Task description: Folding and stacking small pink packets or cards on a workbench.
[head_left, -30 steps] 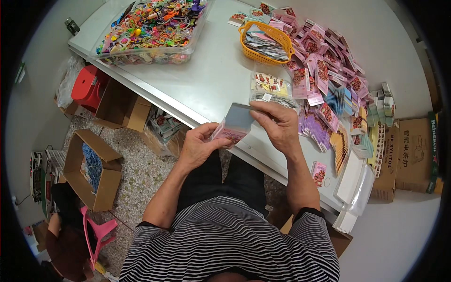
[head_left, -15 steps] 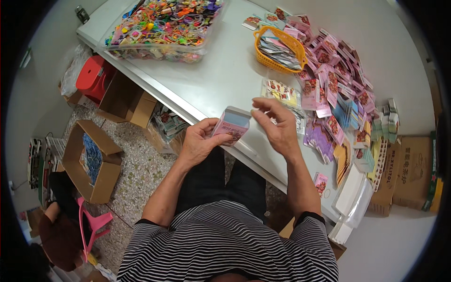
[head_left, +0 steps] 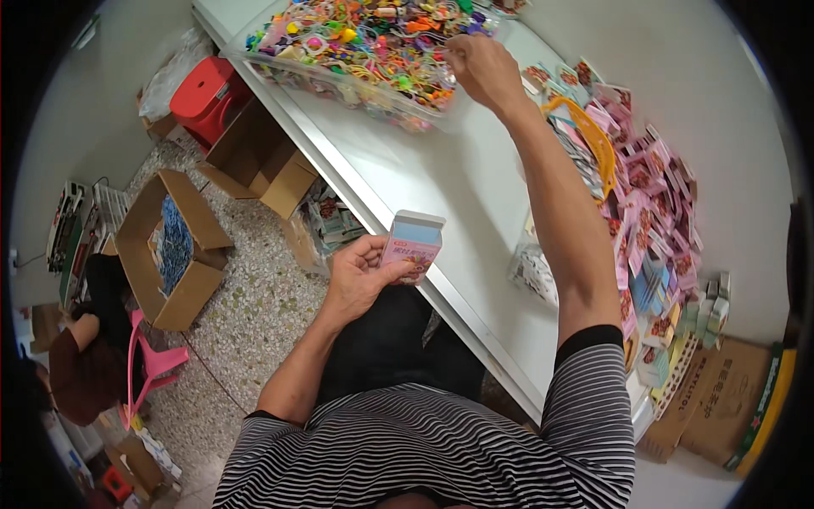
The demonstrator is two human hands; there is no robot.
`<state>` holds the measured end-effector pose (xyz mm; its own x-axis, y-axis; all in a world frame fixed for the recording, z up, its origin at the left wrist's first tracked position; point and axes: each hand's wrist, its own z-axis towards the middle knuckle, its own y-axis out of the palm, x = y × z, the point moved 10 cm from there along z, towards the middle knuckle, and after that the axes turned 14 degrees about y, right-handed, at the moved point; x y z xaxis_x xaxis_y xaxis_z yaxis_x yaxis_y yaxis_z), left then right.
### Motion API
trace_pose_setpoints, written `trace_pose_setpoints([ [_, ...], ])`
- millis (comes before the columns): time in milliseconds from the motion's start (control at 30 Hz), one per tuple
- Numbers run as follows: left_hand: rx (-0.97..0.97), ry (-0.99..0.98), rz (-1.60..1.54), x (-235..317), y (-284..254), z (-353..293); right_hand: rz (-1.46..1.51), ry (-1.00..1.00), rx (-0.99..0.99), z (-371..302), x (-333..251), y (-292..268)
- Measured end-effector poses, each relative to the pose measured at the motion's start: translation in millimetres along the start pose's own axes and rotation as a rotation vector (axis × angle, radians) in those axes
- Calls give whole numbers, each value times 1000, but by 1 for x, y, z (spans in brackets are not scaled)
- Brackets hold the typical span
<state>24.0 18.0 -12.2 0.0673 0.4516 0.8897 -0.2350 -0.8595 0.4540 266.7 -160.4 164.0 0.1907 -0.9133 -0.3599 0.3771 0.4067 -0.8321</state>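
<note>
A small pink box [head_left: 411, 254] is upright and slightly tilted just off the near edge of the tabletop [head_left: 475, 195], its upper end open with a flap raised and a pale blue inside showing. The left hand [head_left: 360, 276] is clamped on it, thumb across the printed front and fingers curled around the side. The right hand [head_left: 485, 69], well apart from the left, reaches over the right side of a clear plastic tub [head_left: 437, 119], its fingers bent and bunched by the trinkets; whether they pinch anything I cannot tell. The tub is heaped with small trinkets [head_left: 373, 38] in many colours. To the right of the reaching forearm, and partly hidden by it, a yellow basket [head_left: 598, 140] holds flat packets [head_left: 577, 157], and beside it spreads a large pile of pink packages [head_left: 653, 195]. A clear bag [head_left: 534, 270] lies on the tabletop left of that forearm. Brown cartons [head_left: 725, 399] stand past the pile. On the speckled floor [head_left: 246, 297] are a red stool [head_left: 203, 93], an open cardboard box [head_left: 188, 314] with blue contents and, near a co-worker [head_left: 76, 382], a pink chair [head_left: 157, 360]
</note>
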Motion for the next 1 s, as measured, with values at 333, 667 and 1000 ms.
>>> trace_pose_setpoints([
  [333, 150, 26, 40, 19, -49, 3, -613, 9, -59, 62, 14, 60],
  [667, 54, 56, -27, 23, -9, 29, 423, 309, -256, -46, 9, -84],
  [1000, -108, 127, 8, 20, 43, 7, 358, 21, -430, -184, -51, -118],
])
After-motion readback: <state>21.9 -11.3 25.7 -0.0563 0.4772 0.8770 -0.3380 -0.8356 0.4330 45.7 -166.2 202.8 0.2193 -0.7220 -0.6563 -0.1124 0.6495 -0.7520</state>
